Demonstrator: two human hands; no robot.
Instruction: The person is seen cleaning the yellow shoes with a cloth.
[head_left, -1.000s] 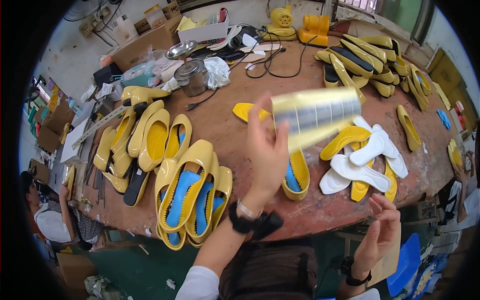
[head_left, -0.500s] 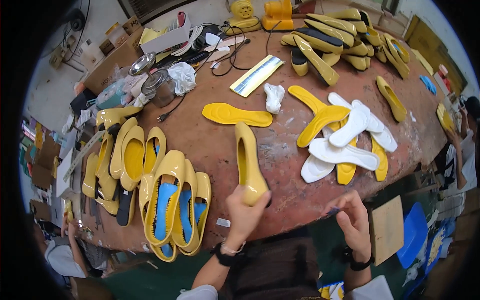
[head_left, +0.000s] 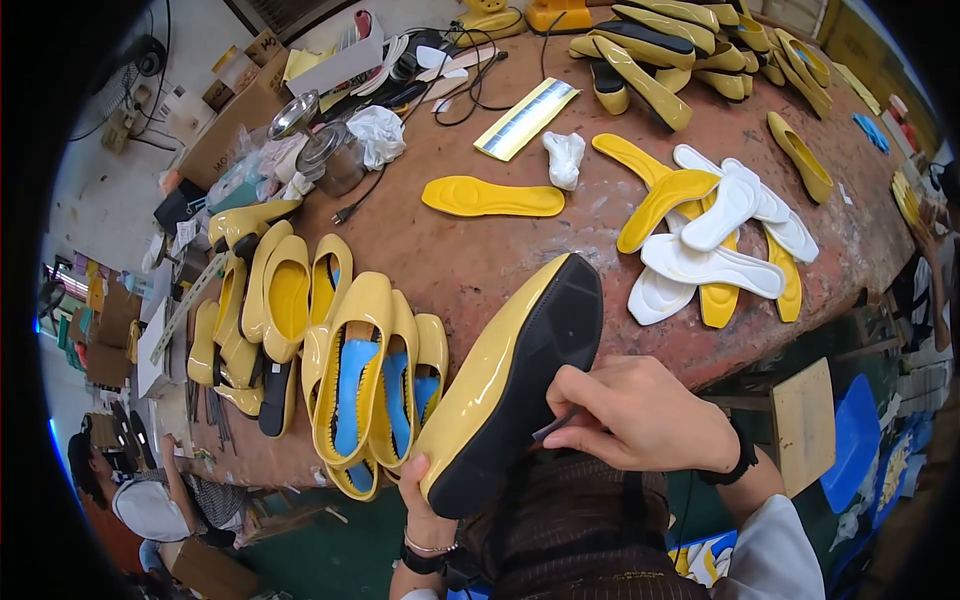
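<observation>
While the yellow shoe (head_left: 510, 385) hides most of my left hand (head_left: 425, 495) gripping it, my right hand (head_left: 640, 415) pinches its sole edge, near the table (head_left: 480, 260) rim.

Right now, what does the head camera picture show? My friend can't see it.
Two hands hold a glossy yellow flat shoe upside down, black sole showing: the left hand cups its lower end, and the right hand pinches at the sole's edge. Behind it, a brown worktable holds more yellow shoes and yellow and white insoles.

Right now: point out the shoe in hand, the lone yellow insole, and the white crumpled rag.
yellow shoe (head_left: 490, 385): head view, glossy yellow side of the upper.
yellow insole (head_left: 492, 197): head view, middle of its top face.
white rag (head_left: 565, 157): head view, centre of the crumpled cloth.
</observation>
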